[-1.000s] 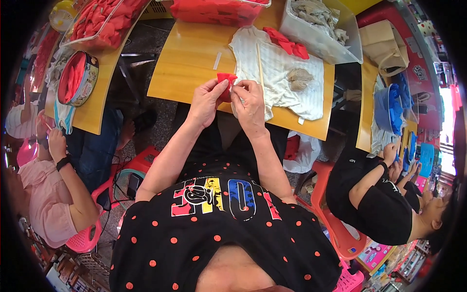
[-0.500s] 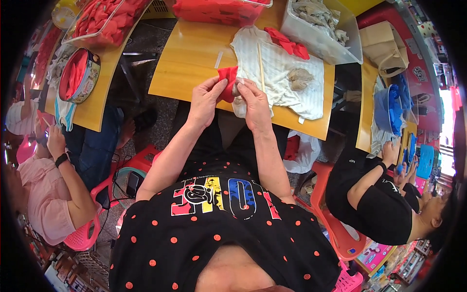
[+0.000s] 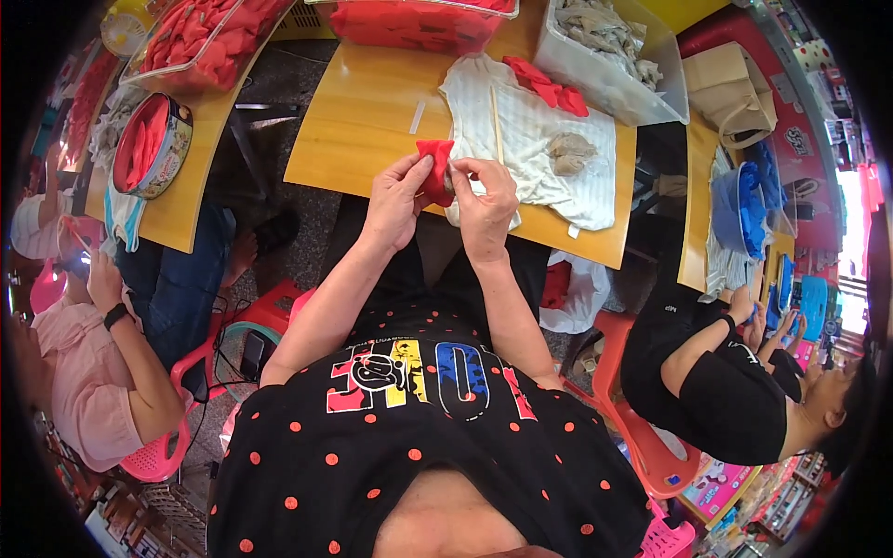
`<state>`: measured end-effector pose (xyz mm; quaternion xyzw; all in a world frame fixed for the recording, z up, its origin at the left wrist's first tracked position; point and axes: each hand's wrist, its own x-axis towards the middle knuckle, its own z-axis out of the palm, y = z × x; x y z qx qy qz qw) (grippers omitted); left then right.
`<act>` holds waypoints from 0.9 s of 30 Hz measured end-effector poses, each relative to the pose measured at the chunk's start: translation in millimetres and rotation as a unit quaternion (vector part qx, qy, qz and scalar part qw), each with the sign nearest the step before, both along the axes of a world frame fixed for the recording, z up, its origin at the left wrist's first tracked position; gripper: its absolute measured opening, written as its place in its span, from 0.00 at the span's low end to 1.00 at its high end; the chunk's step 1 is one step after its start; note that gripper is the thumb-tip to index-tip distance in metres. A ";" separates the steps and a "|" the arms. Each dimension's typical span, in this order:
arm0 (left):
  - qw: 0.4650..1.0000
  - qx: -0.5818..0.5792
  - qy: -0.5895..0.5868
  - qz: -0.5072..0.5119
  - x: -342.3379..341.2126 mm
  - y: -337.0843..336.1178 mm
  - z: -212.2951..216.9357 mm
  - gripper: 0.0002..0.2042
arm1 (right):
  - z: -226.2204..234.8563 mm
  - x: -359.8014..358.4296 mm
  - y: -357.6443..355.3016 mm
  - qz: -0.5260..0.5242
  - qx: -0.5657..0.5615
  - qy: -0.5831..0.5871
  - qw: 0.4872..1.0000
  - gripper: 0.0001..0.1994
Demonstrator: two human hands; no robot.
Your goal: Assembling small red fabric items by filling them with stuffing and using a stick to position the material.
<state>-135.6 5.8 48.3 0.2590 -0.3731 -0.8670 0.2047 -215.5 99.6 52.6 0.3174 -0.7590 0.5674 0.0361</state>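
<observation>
A small red fabric piece (image 3: 435, 166), folded like a little pouch, is held up over the near edge of the table. My left hand (image 3: 395, 203) pinches it from its left side, between thumb and fingers. At its right edge, the fingers of my right hand (image 3: 487, 205) are closed in a pinch; what they grip is too small to make out. Beyond my hands lies a crumpled white striped cloth (image 3: 591, 191). On it rest a thin wooden stick (image 3: 499, 130), a greyish-beige clump (image 3: 571, 153) and several red fabric pieces (image 3: 547, 88).
Clear plastic bins hold red pieces (image 3: 419, 26) and greyish pieces (image 3: 609, 46) at the table's far side. A white strip (image 3: 418, 116) lies on the wooden table (image 3: 358, 121). Co-workers sit left (image 3: 93, 372) and right (image 3: 726, 400), the right one near a blue-filled tub (image 3: 741, 209).
My right hand has curled its fingers into a tighter pinch at the red piece's edge. The greyish bit by my right thumb no longer shows clearly. My left hand keeps its hold.
</observation>
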 end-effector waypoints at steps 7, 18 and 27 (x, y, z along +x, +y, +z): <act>0.999 0.030 0.026 0.009 -1.7 -8.4 -10.1 0.11 | 1.5 0.3 4.9 0.072 0.086 0.062 0.992 0.09; 0.998 0.049 -0.007 -0.042 1.0 -8.4 -16.6 0.14 | -7.0 0.4 1.1 0.110 0.015 -0.091 0.990 0.11; 0.999 0.005 0.024 -0.041 -2.1 7.7 -16.7 0.18 | -12.6 -3.2 -5.2 0.015 0.002 -0.087 0.996 0.10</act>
